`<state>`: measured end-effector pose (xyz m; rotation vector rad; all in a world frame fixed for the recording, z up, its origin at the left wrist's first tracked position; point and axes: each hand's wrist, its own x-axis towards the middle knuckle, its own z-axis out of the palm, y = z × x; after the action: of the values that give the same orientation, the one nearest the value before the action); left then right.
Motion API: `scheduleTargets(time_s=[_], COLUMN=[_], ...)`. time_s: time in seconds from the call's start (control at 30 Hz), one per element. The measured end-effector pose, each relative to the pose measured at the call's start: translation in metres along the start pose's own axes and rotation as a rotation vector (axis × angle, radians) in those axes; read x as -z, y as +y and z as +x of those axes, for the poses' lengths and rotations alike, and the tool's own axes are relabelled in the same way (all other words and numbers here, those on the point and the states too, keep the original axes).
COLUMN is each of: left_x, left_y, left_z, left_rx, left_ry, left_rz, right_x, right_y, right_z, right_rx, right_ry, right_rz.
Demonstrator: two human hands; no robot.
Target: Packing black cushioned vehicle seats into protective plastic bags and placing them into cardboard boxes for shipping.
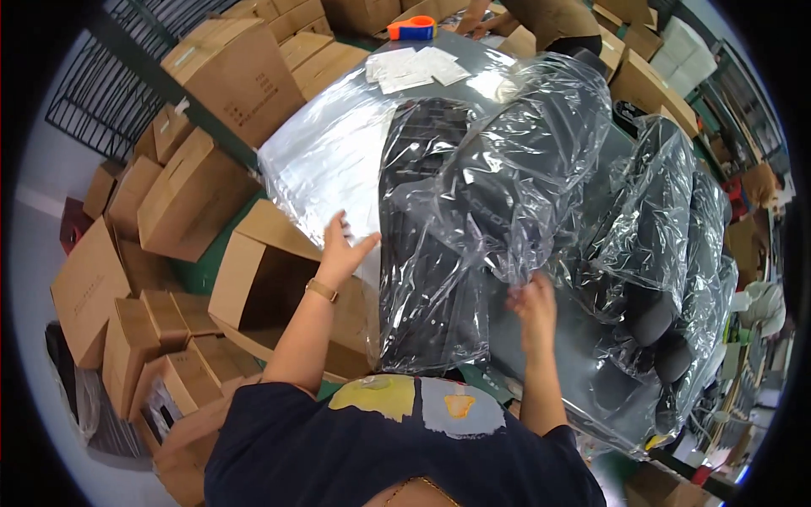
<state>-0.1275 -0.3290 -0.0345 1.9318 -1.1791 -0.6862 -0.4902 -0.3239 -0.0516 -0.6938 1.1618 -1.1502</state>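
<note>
My left hand (340, 258) is raised with its fingers apart, holding nothing, beside a long black panel in clear plastic (427, 279). That panel lies lengthwise toward me, its near end at the table's edge. My right hand (534, 308) has its fingers closed on the gathered end of a clear plastic bag (515, 253). Inside this bag is a bulky dark padded piece (541, 144), which overlaps the right side of the black panel. The plastic's glare hides the exact shape of both pieces.
More bagged dark padded pieces (655, 220) lie on the right of the grey table (541, 359). White sheets (414, 68) and an orange-and-blue tape dispenser (412, 28) sit at its far end. An open cardboard box (279, 287) and several others stand left. Another person (553, 21) is beyond.
</note>
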Motion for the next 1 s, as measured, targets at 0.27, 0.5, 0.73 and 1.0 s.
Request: scheduleTargets(time_s=[0.27, 0.5, 0.73, 1.0], left_x=[-0.044, -0.041, -0.052, 0.029], left_y=[-0.015, 0.045, -0.096, -0.359], left_z=[-0.079, -0.152, -0.192, -0.244], left_rx=[-0.101, -0.176, -0.092, 0.960], left_ry=[-0.350, -0.679, -0.929, -0.059], left_rz=[-0.145, -0.346, -0.170, -0.597], right_x=[-0.081, -0.007, 0.027, -0.010], right_y=[0.026, -0.023, -0.035, -0.020], right_z=[-0.004, 0.006, 0.028, 0.014], right_rx=[0.033, -0.065, 0.140, 0.399], right_ry=[-0.265, -0.202, -0.187, 0.046], right_rz=[-0.686, -0.552, -1.245, -1.660])
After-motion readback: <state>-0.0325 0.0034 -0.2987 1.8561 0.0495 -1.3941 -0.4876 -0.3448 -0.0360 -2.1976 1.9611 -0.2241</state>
